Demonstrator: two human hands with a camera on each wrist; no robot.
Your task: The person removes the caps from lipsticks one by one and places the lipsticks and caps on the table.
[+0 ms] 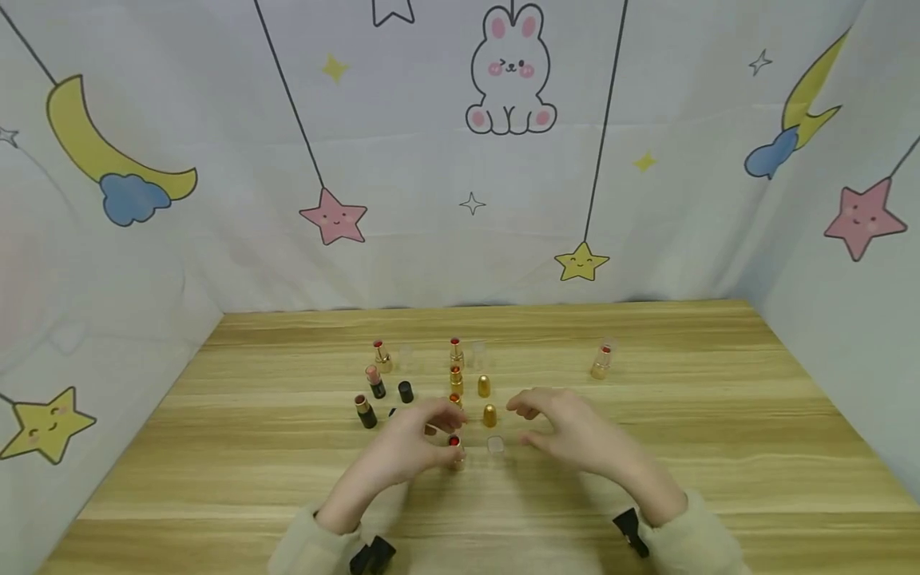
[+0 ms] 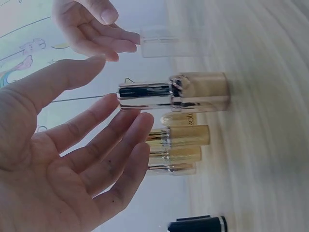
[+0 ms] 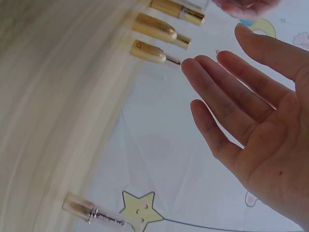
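Note:
My left hand (image 1: 413, 441) is around the nearest lipstick (image 2: 200, 92), its thumb and fingers apart with a gap on either side. That lipstick stands upright, with a rose-gold base, a shiny collar and a red tip. To its right is a transparent cap (image 1: 496, 445). My right hand (image 1: 571, 427) hovers beside this cap with relaxed, parted fingers. In the left wrist view, the right fingertips overlap the cap's end. Gold lipsticks (image 1: 456, 380) line up behind the nearest one, partly hidden by my left hand. Gold domed caps (image 1: 489, 415) stand beside them.
On the left are several uncapped lipsticks (image 1: 366, 411) and a black cap (image 1: 406, 391). A lone lipstick under a transparent cap (image 1: 600, 363) stands farther right. Everything sits on a wooden table (image 1: 719, 447), with a printed white cloth (image 1: 431, 263) behind and at both sides.

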